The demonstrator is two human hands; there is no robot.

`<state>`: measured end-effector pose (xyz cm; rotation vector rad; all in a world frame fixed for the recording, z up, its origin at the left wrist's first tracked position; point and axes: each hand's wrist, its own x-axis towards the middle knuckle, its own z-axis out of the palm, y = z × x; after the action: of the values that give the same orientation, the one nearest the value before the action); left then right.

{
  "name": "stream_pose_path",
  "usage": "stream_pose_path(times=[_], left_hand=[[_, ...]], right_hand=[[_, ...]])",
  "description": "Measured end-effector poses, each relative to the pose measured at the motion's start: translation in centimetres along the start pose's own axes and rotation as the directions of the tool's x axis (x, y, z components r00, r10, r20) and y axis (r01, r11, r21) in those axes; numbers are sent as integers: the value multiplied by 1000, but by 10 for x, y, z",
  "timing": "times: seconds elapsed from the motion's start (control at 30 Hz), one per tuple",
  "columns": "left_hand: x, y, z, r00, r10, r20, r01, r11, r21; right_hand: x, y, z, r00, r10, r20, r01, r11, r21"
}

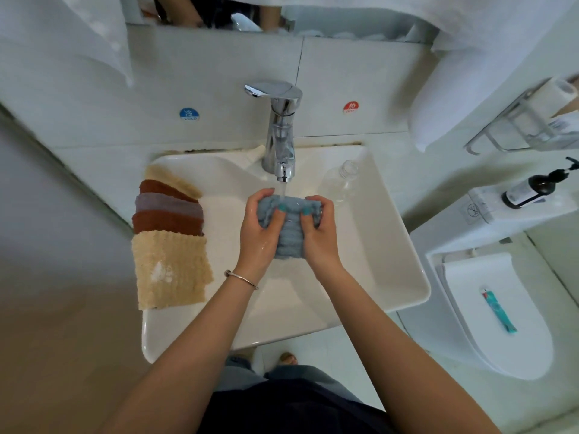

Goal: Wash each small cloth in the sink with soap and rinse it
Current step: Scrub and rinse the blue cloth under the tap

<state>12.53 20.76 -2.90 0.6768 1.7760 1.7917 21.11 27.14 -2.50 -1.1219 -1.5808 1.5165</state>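
Note:
A blue cloth [289, 239] is bunched over the white sink [369, 239], right under the running chrome tap [280, 133]. My left hand [258, 228] grips its left side and my right hand [319, 230] grips its right side, fingers curled round the top. Water falls onto the cloth between my hands. On the sink's left rim lies a row of small cloths: a beige one [170, 269] nearest me with a white smear on it, then brown [166, 222], grey-purple [169, 203], brown and beige ones behind.
A clear empty bottle [340, 181] lies in the basin at the right of the tap. A dark pump bottle [535, 187] stands on the toilet tank at right. A teal tube [499, 311] lies on the toilet lid. White towels hang above.

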Motion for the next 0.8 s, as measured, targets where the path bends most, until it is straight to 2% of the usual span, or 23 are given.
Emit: stream_pose_path(times=[0.17,0.33,0.43,0.6,0.7,0.8], left_hand=[[-4,2,-10,997,56,-54,-55,998,9],[2,-8,-43,987,-12,-163,10,1000,-11],[3,-7,-39,989,-15,-144,16,1000,5],[4,2,-4,1000,-23,-21,23,1000,-3],[8,11,6,1000,-13,-2,13,1000,-25],[12,16,-3,999,2,-50,-3,1000,-16]], right_hand=[[-1,3,10,999,18,45,-18,1000,6],[-5,-4,44,992,-24,126,24,1000,-2],[-7,-2,43,995,-12,97,10,1000,18],[-6,3,8,999,-1,-49,5,996,92],[-5,5,0,999,11,-53,-5,993,115],[-1,0,13,999,23,-31,-19,992,122]])
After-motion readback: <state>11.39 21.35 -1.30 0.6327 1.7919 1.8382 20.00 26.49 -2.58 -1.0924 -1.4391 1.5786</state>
